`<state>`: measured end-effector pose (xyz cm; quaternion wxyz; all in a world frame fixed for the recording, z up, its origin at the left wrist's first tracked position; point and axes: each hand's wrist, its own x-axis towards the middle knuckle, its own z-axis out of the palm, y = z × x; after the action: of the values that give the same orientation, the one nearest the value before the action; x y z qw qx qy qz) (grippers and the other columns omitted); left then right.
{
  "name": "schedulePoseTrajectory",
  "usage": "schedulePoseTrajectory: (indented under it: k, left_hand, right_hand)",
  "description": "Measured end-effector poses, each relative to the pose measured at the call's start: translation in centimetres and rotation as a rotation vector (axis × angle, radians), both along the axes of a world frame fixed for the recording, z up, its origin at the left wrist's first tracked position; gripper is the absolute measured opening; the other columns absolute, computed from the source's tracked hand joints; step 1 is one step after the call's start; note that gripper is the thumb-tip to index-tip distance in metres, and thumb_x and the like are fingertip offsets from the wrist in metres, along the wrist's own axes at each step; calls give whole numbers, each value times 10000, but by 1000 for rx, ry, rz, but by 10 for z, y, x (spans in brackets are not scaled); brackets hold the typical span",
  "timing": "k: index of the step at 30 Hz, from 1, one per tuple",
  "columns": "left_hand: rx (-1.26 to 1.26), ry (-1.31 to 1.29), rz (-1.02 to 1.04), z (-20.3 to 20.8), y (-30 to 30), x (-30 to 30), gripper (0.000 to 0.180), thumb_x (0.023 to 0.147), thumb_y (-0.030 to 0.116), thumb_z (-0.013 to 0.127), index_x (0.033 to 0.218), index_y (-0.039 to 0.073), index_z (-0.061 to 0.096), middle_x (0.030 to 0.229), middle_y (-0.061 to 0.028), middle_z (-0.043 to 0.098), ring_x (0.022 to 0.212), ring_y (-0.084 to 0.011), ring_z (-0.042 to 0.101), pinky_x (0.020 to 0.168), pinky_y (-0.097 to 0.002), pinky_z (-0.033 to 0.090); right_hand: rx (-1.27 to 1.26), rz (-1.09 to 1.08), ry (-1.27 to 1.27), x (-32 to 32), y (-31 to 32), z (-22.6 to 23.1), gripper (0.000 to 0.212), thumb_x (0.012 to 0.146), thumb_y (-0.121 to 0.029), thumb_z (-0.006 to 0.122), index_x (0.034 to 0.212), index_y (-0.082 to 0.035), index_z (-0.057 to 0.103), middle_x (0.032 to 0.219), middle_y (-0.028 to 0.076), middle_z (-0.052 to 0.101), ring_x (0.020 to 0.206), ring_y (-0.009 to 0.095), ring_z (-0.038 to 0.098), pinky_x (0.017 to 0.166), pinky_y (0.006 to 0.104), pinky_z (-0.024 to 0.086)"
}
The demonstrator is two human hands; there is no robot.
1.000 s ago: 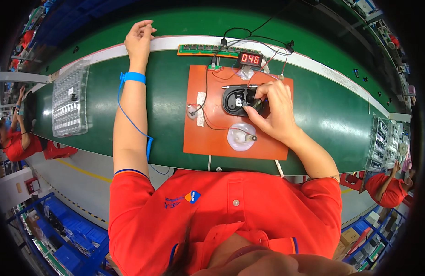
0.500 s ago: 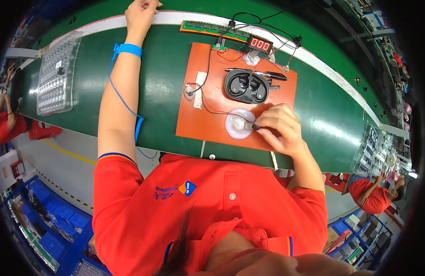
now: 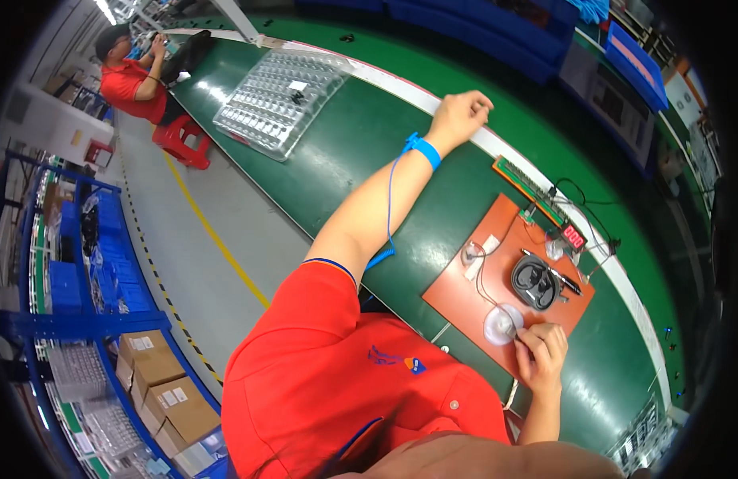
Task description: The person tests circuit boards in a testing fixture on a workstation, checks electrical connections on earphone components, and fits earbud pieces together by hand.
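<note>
Now your right hand (image 3: 542,353) is curled, its fingertips pinching a small part over the round clear dish (image 3: 499,325) at the near edge of the orange mat (image 3: 465,299). Just beyond that hand sits the black earbud case (image 3: 535,283), lid open. Your left hand (image 3: 458,114), well away, is stretched out with fingers folded loosely on the white strip (image 3: 497,145) along the green belt (image 3: 345,152); whether it grips anything, you cannot tell.
</note>
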<state>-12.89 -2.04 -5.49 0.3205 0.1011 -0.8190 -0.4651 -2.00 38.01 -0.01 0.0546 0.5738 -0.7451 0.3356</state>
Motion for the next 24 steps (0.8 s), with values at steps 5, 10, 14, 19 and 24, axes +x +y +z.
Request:
schedulePoseTrajectory:
  k: [5,10,14,19,24]
  left_hand:
    - [-78,-49,-12,-1,-3,1,124,817,99,628,912,44,685,728,-73,698,673,-150,684,624,-282,536]
    - [-141,-80,-11,2,-1,1,131,794,102,636,902,48,687,725,-55,695,655,-157,671,613,-292,528]
    - [-139,-75,-9,1,2,-2,134,793,104,637,901,42,687,725,-60,693,647,-167,667,609,-296,527]
    - [-136,-42,-16,6,6,2,117,832,85,622,919,43,687,724,-59,695,658,-148,670,601,-283,522]
    - [108,600,-48,107,51,28,143,892,15,582,1022,12,642,818,-55,664,707,-114,647,647,-258,518]
  right_hand:
    - [-86,4,-81,-9,12,-10,240,723,41,681,932,-22,581,854,101,569,746,249,563,684,354,457]
    - [-431,-590,-306,-105,44,-36,220,850,-42,675,1007,-37,521,854,48,530,819,147,513,756,306,451]
    - [-270,-912,-271,-202,74,-42,181,880,-110,671,995,-34,553,868,44,551,813,149,520,771,289,445]
    - [145,-1113,-6,-219,66,-33,163,898,-149,644,975,-21,579,904,76,592,843,215,550,792,327,448]
    - [73,-932,362,-223,85,-45,174,912,-172,607,978,-11,594,940,118,610,896,297,554,822,387,441]
